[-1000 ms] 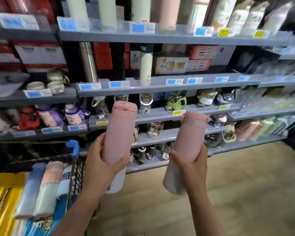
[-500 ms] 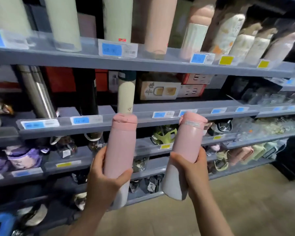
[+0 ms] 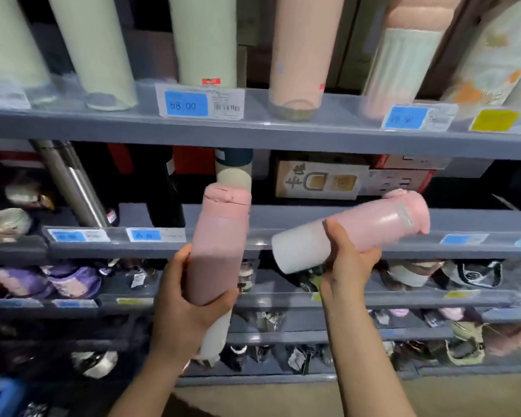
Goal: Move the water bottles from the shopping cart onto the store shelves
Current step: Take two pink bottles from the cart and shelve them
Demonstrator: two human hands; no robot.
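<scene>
My left hand (image 3: 182, 311) grips a pink bottle with a white base (image 3: 218, 248), held nearly upright in front of the second shelf's edge. A second pink and white bottle (image 3: 361, 231) is in my right hand (image 3: 345, 260), tipped almost flat with its cap pointing right, level with the second grey shelf (image 3: 283, 215). The top grey shelf (image 3: 253, 127) above carries tall cream bottles (image 3: 205, 40) and a peach bottle (image 3: 301, 55). The shopping cart shows only as a blue handle corner (image 3: 3, 395) at the lower left.
Price tags line the shelf edges, one reading 58.00 (image 3: 199, 103). On the second shelf stand steel flasks (image 3: 73, 182), a cream and teal bottle (image 3: 233, 167) and boxes (image 3: 319, 179). Lower shelves hold several small bagged cups. Wooden floor (image 3: 253, 401) lies below.
The view has closed in on the shelves and risen. My right hand has tipped its bottle from upright to nearly flat, cap to the right. The left bottle stays upright.
</scene>
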